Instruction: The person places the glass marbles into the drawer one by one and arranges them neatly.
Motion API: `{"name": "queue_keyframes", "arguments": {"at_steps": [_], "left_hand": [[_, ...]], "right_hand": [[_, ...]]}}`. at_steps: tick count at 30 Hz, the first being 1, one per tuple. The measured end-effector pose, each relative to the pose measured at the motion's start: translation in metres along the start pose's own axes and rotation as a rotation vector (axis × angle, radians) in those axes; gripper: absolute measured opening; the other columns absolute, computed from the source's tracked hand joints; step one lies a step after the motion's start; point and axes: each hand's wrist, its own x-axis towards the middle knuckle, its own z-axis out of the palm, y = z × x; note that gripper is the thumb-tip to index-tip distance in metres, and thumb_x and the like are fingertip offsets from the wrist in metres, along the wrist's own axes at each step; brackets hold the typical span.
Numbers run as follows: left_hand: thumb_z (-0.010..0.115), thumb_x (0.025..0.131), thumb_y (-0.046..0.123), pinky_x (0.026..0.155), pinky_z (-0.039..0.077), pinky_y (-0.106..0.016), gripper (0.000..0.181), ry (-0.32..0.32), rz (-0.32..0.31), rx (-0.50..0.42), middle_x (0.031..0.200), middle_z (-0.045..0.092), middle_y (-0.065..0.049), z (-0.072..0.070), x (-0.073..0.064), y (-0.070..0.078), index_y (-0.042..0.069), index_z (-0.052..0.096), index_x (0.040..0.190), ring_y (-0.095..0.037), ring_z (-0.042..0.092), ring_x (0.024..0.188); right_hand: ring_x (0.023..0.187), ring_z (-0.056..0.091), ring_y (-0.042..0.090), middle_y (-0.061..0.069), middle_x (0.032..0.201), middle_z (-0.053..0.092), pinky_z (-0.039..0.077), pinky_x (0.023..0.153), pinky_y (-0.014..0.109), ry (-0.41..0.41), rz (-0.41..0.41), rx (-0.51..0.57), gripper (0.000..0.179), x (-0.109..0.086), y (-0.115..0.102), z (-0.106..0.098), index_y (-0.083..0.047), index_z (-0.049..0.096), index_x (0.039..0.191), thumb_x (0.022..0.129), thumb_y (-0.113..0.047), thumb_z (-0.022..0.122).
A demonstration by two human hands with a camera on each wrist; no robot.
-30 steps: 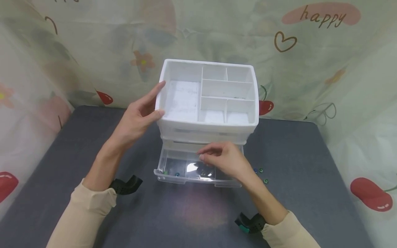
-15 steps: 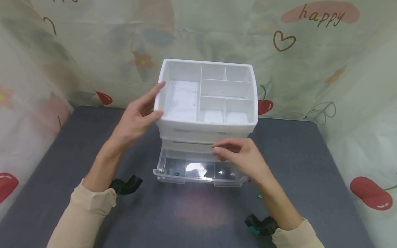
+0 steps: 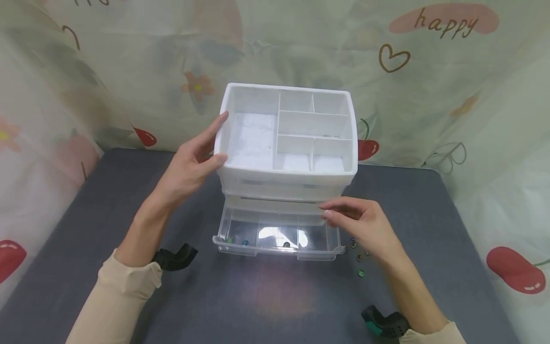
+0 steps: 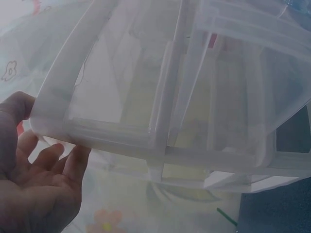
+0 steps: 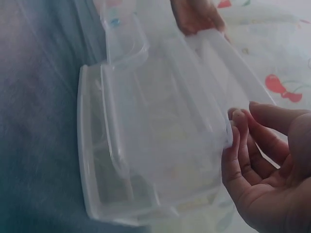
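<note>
evidently, a white organizer (image 3: 283, 179) is placed near the middle of the desk (image 3: 215, 306), its top divided into six compartments, with a transparent drawer (image 3: 266, 250) extended below and small shiny pieces (image 3: 245, 242) contained inside. its left edge is held by the left grip (image 3: 186, 165); the right grip (image 3: 361, 222) is set narrow above the drawer's right end, and whether anything is pinched cannot be told. the dark surface is bordered by printed cloth (image 3: 283, 43). loose pieces (image 3: 361, 273) are scattered near the drawer's right corner; room is offered before the drawer and toward both sides.
</note>
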Motion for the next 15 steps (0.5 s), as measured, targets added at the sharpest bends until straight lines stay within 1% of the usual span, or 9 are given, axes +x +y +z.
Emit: {"name": "queue_keyframes", "arguments": {"at_steps": [4,8,12,15], "left_hand": [[0.059,0.097,-0.002,0.097,0.043,-0.021,0.069,0.027,-0.013,0.028,0.161,0.029,-0.003,-0.002,0.0,0.002,0.024,0.033,0.156,-0.021,0.03,0.146],[0.059,0.096,-0.003,0.096,0.044,-0.021,0.068,0.056,-0.003,0.061,0.16,0.031,-0.003,-0.001,-0.001,0.002,0.022,0.035,0.155,-0.022,0.033,0.145],[0.06,0.096,-0.001,0.097,0.043,-0.021,0.067,0.078,0.005,0.108,0.159,0.033,0.0,0.002,-0.001,0.001,0.021,0.037,0.154,-0.022,0.035,0.144],[0.061,0.096,0.0,0.097,0.044,-0.021,0.066,0.086,-0.002,0.102,0.159,0.034,-0.001,0.003,-0.001,0.001,0.022,0.038,0.154,-0.022,0.036,0.143]], "right_hand": [[0.088,0.07,0.026,0.008,0.1,0.073,0.055,0.079,0.033,0.023,0.011,0.009,0.029,-0.005,0.005,-0.007,0.001,0.072,0.112,0.091,-0.018,0.074],[0.092,0.07,0.028,0.008,0.102,0.073,0.056,0.082,0.035,0.023,0.027,0.005,0.03,-0.008,0.011,-0.013,0.001,0.071,0.113,0.092,-0.02,0.073],[0.091,0.07,0.025,0.008,0.102,0.073,0.056,0.081,0.032,0.047,0.05,-0.024,0.03,-0.014,0.018,-0.02,0.001,0.071,0.112,0.092,-0.021,0.073],[0.087,0.07,0.021,0.007,0.1,0.073,0.055,0.078,0.029,0.07,0.061,-0.055,0.028,-0.019,0.023,-0.024,-0.002,0.072,0.111,0.093,-0.023,0.072]]}}
